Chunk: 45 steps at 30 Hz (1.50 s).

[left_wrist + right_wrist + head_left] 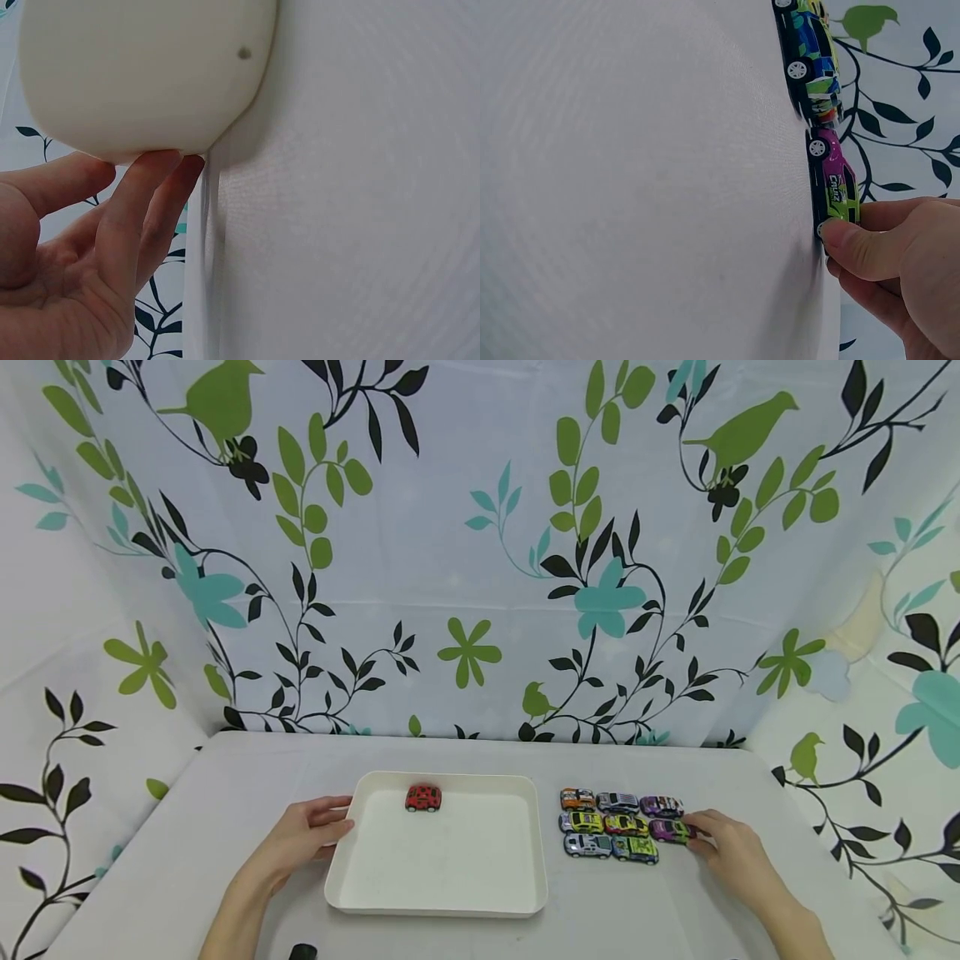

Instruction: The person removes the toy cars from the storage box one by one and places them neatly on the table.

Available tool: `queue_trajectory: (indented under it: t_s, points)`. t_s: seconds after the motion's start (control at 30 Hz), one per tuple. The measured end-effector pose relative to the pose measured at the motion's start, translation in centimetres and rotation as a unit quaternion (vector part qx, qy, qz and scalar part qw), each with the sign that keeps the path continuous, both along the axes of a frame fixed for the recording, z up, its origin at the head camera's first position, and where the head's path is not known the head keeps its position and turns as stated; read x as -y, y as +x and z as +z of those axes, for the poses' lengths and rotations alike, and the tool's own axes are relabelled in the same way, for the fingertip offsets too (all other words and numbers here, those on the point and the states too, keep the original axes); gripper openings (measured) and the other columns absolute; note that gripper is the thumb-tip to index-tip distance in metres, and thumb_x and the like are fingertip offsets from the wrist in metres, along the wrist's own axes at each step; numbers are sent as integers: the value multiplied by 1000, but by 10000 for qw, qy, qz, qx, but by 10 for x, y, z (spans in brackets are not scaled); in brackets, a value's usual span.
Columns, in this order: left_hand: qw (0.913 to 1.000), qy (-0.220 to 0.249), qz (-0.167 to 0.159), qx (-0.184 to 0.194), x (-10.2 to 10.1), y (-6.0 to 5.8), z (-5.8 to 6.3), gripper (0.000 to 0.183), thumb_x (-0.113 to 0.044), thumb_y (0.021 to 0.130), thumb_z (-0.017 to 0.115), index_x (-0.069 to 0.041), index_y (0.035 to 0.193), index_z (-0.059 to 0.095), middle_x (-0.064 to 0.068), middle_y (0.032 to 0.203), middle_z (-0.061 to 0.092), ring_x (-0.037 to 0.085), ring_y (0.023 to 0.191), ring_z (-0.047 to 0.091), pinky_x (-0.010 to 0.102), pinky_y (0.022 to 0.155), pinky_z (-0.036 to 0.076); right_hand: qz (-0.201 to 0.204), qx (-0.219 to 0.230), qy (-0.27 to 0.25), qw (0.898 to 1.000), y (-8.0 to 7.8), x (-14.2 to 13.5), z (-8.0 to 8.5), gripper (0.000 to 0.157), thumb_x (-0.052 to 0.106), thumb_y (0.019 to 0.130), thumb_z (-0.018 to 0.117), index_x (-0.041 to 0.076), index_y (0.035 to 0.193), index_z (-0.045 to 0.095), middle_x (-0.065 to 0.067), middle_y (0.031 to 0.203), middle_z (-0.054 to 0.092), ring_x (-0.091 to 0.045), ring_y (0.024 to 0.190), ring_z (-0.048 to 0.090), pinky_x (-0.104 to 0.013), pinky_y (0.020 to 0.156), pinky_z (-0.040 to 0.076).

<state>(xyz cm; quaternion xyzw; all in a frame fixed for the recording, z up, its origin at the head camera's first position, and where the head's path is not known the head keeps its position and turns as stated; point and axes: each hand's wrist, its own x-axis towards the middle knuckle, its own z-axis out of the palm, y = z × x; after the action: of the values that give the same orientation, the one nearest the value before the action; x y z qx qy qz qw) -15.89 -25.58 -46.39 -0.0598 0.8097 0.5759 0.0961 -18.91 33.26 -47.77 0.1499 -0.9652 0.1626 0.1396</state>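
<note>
My left hand [297,835] is at the left side of a white rectangular tray [435,893]. In the left wrist view its fairly straight fingers [124,217] touch the tray's outer edge. A red toy car with black spots [423,798] stands inside the tray near the back. To the right of the tray, my right hand [731,856] pinches the rear of a purple and green toy car [834,176] between thumb and fingers. That car is on the table, at the right end of the middle row of a block of several toy cars [626,825].
The cars sit close together in three rows, among them an orange one [577,798] and a silver one [587,845]. A small black object [303,952] lies at the front edge of view. Leaf-patterned cloth [420,568] hangs behind the white table [615,910].
</note>
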Motion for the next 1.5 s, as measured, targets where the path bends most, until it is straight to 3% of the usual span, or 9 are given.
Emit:
queue_trajectory:
  t_s: [0.3, 0.47, 0.87, 1.07, 1.5]
  points:
    - [9999, -37, -105, -63, 0, -1, 2, 53, -14, 98, 63, 8, 143, 45, 31, 136, 57, 31, 108, 69, 45, 86, 60, -51, -196, 70, 9998, 0, 1, -2, 30, -4, 75, 80, 0, 104, 75, -18, 102, 73, -41, 93, 70, -56, 79, 56]
    - [9999, -15, -106, -79, 0, -1, 2, 52, -13, 99, 62, 9, 143, 45, 31, 135, 57, 31, 108, 69, 45, 87, 60, -120, -36, 31, 9999, 1, 1, -1, 32, -1, 76, 81, 0, 106, 74, -20, 104, 72, -40, 91, 70, -56, 78, 56]
    - [9997, 68, -149, -164, 1, -1, 2, 53, -12, 98, 63, 10, 143, 45, 32, 135, 56, 31, 108, 69, 45, 86, 60, -216, -61, -101, 9997, 2, 6, 12, 33, 5, 75, 84, -4, 104, 72, -23, 102, 72, -38, 87, 71, -56, 77, 57]
    - [9997, 95, -169, -175, 1, -1, 1, 52, -11, 98, 62, 10, 143, 44, 33, 135, 56, 31, 108, 69, 44, 86, 60, -27, -196, -408, 9990, 2, 27, 23, 33, 10, 77, 85, -1, 106, 73, -16, 100, 74, -30, 85, 71, -49, 75, 58]
    - [9997, 88, -181, -163, 2, -1, 0, 53, -12, 98, 63, 10, 143, 45, 32, 135, 57, 30, 107, 69, 45, 86, 60, 518, 413, -854, 9941, -7, 100, 44, 32, 13, 83, 81, 3, 112, 72, -10, 106, 75, -27, 96, 71, -46, 84, 59]
